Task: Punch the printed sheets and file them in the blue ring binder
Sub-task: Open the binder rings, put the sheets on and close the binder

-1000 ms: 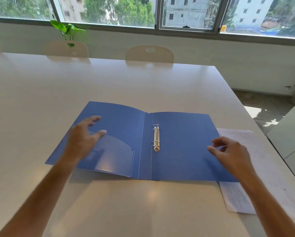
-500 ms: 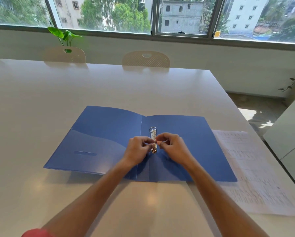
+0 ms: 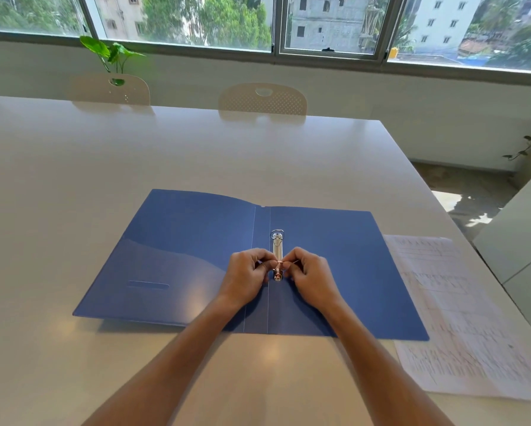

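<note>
Barely started, I judge: binder (image 3: 335,272) lies open on the table (image 3: 73,179), my left hand (image 3: 247,276) and right hand (image 3: 312,278) pinching its near ring (image 3: 278,263); sheets (image 3: 461,318) wait beside it, unfiled.

Body in view: two bare forearms, left hand (image 3: 248,276) and right hand (image 3: 312,276). No sleeves, gloves, watch or rings visible. Short nails, as far as the blur shows.
</note>
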Action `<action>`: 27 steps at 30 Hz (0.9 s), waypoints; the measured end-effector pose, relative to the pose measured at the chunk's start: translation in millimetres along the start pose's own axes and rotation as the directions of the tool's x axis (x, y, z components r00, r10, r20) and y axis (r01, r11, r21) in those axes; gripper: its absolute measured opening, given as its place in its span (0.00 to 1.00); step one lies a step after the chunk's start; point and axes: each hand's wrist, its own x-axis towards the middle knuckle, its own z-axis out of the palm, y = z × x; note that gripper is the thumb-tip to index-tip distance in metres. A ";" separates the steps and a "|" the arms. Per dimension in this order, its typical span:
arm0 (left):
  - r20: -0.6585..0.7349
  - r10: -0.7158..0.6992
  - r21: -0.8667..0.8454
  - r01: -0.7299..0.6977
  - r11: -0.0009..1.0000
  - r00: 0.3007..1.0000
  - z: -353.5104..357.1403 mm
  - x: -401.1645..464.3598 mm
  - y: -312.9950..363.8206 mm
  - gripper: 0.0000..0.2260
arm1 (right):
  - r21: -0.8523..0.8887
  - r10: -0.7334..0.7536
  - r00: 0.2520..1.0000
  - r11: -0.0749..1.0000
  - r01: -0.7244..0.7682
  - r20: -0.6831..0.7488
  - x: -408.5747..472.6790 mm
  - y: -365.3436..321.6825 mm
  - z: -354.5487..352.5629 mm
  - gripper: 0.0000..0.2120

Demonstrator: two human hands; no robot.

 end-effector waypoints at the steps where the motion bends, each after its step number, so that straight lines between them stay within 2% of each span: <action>1: -0.005 0.008 0.011 -0.008 1.000 1.000 0.0 -0.1 -0.2 0.08 | -0.012 -0.010 1.000 1.000 0.010 -0.004 0.2 0.4 0.5 0.08; 7: -0.030 0.003 0.032 -0.002 0.999 1.000 0.4 -1.1 -3.3 0.09 | -0.061 -0.047 0.998 0.997 0.045 -0.029 -0.2 2.5 3.4 0.08; 14: 0.018 -0.044 0.004 0.043 0.999 0.999 -3.9 1.5 -6.3 0.06 | -0.079 -0.043 0.999 0.996 0.041 -0.021 -0.3 3.8 2.9 0.09; 19: 0.015 -0.075 -0.016 0.075 0.997 0.997 -8.2 3.3 -9.0 0.08 | -0.029 -0.016 0.999 0.999 0.015 -0.032 -2.4 6.2 -0.8 0.09; 27: 0.047 -0.079 -0.069 0.082 0.994 0.996 -11.5 0.7 -6.4 0.05 | 0.011 -0.012 0.999 1.000 0.013 -0.042 -5.3 4.6 -2.2 0.09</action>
